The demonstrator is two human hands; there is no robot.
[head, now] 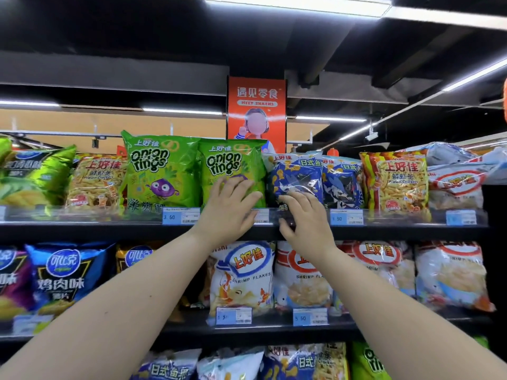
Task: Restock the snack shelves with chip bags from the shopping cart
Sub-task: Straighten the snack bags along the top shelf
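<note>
On the top shelf (109,229) stand two green onion-rings bags. My left hand (227,207) presses flat, fingers straight, on the lower front of the right-hand green bag (230,163). The other green bag (162,171) stands upright just left of it. To the right, a blue fish-cracker bag (296,175) leans against the green bag. My right hand (304,218) rests on its lower part, fingers spread over it, thumb at the shelf's front rail. The shopping cart is out of view.
More bags fill the top shelf: a second blue bag (343,182), prawn crackers (395,182) to the right, and prawn crackers (96,182) to the left. Shrimp flakes bags (244,278) stand on the shelf below. Price tags (181,215) line the rails. A red sign (256,111) rises behind.
</note>
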